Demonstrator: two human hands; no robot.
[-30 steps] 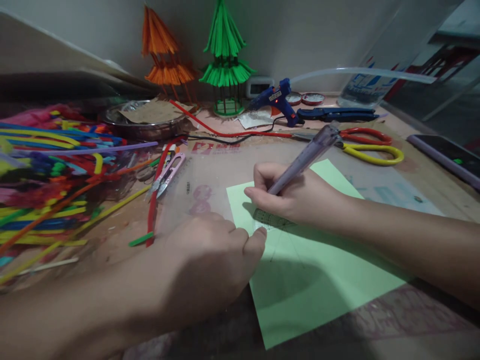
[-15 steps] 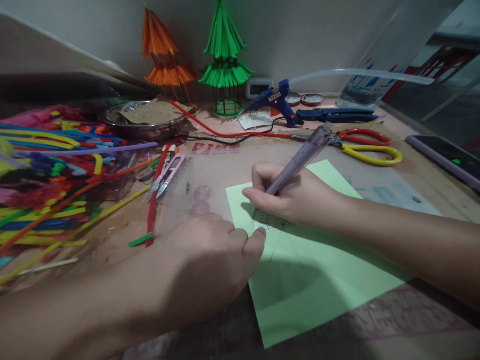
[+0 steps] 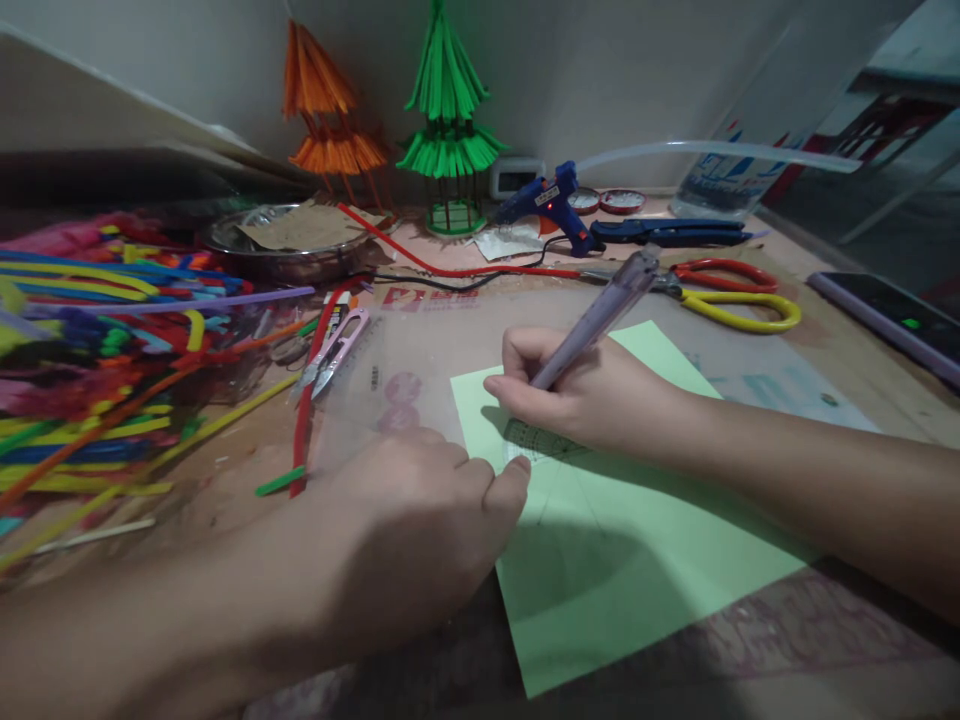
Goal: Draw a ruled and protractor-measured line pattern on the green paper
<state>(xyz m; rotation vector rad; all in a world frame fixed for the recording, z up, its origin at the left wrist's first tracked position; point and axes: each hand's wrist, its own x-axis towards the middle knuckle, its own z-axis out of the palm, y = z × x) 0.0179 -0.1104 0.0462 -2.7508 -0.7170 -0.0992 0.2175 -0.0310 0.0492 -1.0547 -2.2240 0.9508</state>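
In the head view, the right hand (image 3: 600, 400) sits right of centre with a pen (image 3: 596, 320) gripped between its thumb and curled fingers. The pen's long axis slants from the upper right down to the lower left, and the fingers hide its tip. Directly below that grip, a clear, marked ruler (image 3: 536, 440) lies on the green paper (image 3: 645, 600), partly covered by the right hand. Its visible left end is nearest the left thumb, which touches or almost touches it. The left hand (image 3: 420, 520), at lower centre, has its fingers curled under; whether they hold anything, I cannot tell. Thin lines run down the paper from the ruler, between the two hands.

Beyond the pen's upper end, towards the upper right, lie scissors (image 3: 742, 325) with red and yellow handles; a phone (image 3: 892, 320) is at the right edge. A blue glue gun (image 3: 559, 205) stands at upper centre. Left of the paper are pink-handled snips (image 3: 341, 345) and a heap of coloured stems (image 3: 90, 280). Nothing visible stands between the left thumb and the ruler.
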